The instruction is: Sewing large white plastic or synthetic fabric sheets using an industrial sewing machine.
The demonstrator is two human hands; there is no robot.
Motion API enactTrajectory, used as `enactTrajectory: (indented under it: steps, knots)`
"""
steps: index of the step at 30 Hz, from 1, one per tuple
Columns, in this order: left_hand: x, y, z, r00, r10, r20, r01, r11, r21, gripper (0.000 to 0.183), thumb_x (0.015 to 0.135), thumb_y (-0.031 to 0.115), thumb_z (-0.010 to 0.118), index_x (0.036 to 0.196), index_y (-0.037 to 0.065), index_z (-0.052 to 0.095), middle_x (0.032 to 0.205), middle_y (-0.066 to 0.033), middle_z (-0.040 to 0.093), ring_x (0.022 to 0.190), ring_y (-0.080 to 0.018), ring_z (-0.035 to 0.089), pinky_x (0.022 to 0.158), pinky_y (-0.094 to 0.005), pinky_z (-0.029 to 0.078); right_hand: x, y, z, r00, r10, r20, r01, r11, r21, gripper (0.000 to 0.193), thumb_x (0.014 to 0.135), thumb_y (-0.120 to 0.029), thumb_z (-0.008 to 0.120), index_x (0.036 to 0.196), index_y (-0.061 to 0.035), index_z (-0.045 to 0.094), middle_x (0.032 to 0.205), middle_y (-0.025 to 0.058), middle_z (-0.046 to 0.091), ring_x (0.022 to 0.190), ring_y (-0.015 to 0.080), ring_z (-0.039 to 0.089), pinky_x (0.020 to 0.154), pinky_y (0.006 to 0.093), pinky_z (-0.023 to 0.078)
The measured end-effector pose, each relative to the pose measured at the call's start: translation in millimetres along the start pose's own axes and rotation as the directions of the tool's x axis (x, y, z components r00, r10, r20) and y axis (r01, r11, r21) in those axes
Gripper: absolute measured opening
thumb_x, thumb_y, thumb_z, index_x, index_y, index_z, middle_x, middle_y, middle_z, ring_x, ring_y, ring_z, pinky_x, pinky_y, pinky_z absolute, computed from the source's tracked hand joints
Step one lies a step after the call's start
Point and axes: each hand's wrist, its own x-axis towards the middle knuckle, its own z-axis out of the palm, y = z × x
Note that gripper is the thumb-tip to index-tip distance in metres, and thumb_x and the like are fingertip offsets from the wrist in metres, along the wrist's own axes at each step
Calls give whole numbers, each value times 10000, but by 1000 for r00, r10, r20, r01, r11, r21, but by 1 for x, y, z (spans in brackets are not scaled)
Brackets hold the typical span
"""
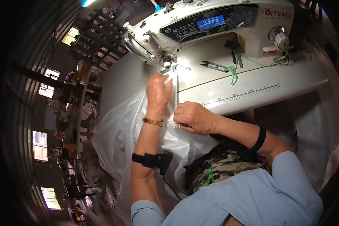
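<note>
Head view: white sheeting (175,145) looks glossy; softly creased.

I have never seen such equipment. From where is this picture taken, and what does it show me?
This single picture comes from a wide camera on the person's head, looking down, so straight edges bend. The big white thing across the top is a sewing machine. The person's left hand, slightly blurred, is at the shiny white sheet near the needle area; the right hand grips that sheet closer to the body. On the machine's table lie dark snips and green cord.
</note>
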Motion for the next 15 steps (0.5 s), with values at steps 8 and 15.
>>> enactTrajectory:
  steps: [8,15]
  knots:
    - [3,36,7,978,-56,199,25,987,158,211,868,182,635,864,-28,657,895,-236,685,841,-415,674,778,-485,538,2,-2,-1,1000,23,18,-23,1000,3,146,769,-123,701,775,-61,569,802,72,565,856,258,570,765,389,481]
    - [0,38,7,970,-147,194,144,989,26,189,860,145,600,860,-36,657,860,-248,689,850,-432,669,786,-496,533,2,1,-6,1000,-7,14,6,997,71,150,759,-102,690,761,-60,547,794,76,551,850,269,566,768,394,467]
